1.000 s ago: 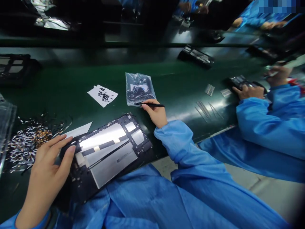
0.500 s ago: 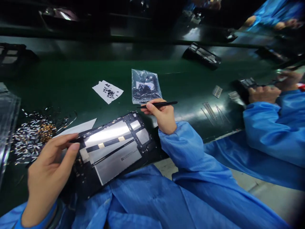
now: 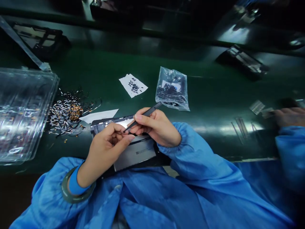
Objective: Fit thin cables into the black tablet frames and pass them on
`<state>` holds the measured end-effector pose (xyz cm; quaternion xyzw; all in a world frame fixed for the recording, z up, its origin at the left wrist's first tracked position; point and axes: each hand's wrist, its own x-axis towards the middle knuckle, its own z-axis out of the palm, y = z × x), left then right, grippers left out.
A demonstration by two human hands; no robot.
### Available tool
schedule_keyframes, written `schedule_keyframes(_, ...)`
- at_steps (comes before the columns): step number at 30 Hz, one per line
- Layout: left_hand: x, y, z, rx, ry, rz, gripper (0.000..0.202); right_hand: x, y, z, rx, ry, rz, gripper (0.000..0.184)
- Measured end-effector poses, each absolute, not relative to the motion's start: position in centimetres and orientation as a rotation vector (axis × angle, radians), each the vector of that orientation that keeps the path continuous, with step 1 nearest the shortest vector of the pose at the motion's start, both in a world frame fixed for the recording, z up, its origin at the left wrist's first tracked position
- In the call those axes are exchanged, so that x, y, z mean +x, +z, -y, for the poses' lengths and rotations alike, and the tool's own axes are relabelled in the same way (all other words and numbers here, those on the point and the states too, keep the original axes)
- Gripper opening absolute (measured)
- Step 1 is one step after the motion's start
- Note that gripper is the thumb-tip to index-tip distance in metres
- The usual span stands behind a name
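Observation:
My right hand (image 3: 159, 127) grips black tweezers (image 3: 149, 112), their tip pointing down and left. My left hand (image 3: 108, 144) has thumb and forefinger closed together right at that tip; whatever small piece they may pinch is too small to make out. Beneath both hands lies an opened tablet (image 3: 134, 156) with its silver battery showing, resting at the bench edge against my lap. The hands cover much of its upper middle. Beyond them are a white paper (image 3: 130, 90) with small black pieces on it and a clear plastic bag (image 3: 172, 95) of dark parts.
Clear plastic trays (image 3: 26, 111) stand at the left beside a pile of small white and orange parts (image 3: 69, 111). A white sheet (image 3: 100, 116) lies behind the tablet. Other devices (image 3: 245, 60) sit farther back. A co-worker's hand (image 3: 289, 116) is at the right, near thin metal strips (image 3: 241, 127).
My left hand has left the tablet's left edge and come to its middle. My right hand has brought the tweezers from near the bag to my left fingertips. The view has shifted left.

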<state>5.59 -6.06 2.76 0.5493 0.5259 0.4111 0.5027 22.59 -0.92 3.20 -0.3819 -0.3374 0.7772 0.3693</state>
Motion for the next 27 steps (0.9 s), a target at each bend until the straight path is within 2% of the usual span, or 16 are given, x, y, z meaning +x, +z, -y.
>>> schedule_keyframes(9, 5.0, 2.3, 6.1, 1.377, 0.899, -1.325, 0.022, 22.8, 3.0, 0.6, -1.017, 2.092, 0.777, 0.036)
schedule_keyframes(13, 4.1, 1.6, 6.2, 1.484, 0.809, -1.334, 0.026, 23.5, 2.1, -0.8, -1.127, 1.772, 0.943, 0.037)
schedule_keyframes(16, 3.3, 1.3, 6.5, 1.515, 0.789, -1.339, 0.022, 23.7, 1.0, -1.7, -1.203, 1.510, 1.116, 0.039)
schedule_keyframes(20, 2.3, 1.5, 7.0, 1.529, 0.856, -1.379, 0.019, 23.3, 0.1, -1.9, -1.243, 1.436, 1.274, 0.042)
schedule_keyframes(27, 1.6, 1.2, 8.1, 1.494, 0.988, -1.331, 0.010, 23.2, -0.5, -1.3, -1.334, 1.138, 1.531, 0.025)
